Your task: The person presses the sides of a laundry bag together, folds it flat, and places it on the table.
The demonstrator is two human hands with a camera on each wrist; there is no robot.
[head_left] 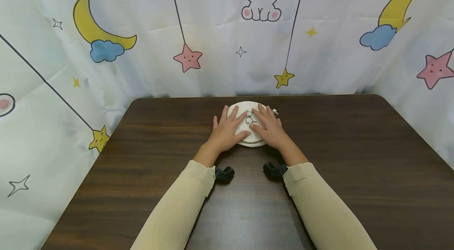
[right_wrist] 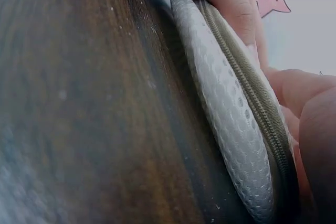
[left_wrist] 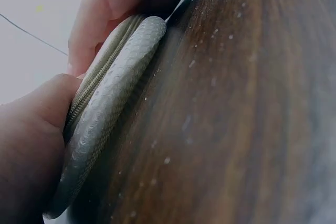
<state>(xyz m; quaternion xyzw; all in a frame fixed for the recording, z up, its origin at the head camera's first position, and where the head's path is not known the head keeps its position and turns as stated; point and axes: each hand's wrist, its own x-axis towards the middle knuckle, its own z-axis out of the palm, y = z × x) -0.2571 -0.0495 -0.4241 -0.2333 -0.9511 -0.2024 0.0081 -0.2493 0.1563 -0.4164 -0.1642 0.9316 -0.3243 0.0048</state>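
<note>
A round, flat white mesh zippered pouch (head_left: 251,138) lies on the table, with a small line drawing on its top. My left hand (head_left: 226,131) rests on its left side, fingers spread and fairly straight. On the right side my right hand (head_left: 271,128) lies the same way, palm down. In the left wrist view the pouch's edge (left_wrist: 113,98) shows a beige zipper running round it, with fingers on the upper face. The right wrist view shows the zipper (right_wrist: 252,93) along the pouch's other side, and fingers over its top.
The dark wooden table (head_left: 142,171) reaches to a white curtain (head_left: 227,25) printed with moons, stars and a rabbit. A small white tab (head_left: 275,111) sticks out at the pouch's right. Black wrist devices (head_left: 225,174) sit under both cuffs.
</note>
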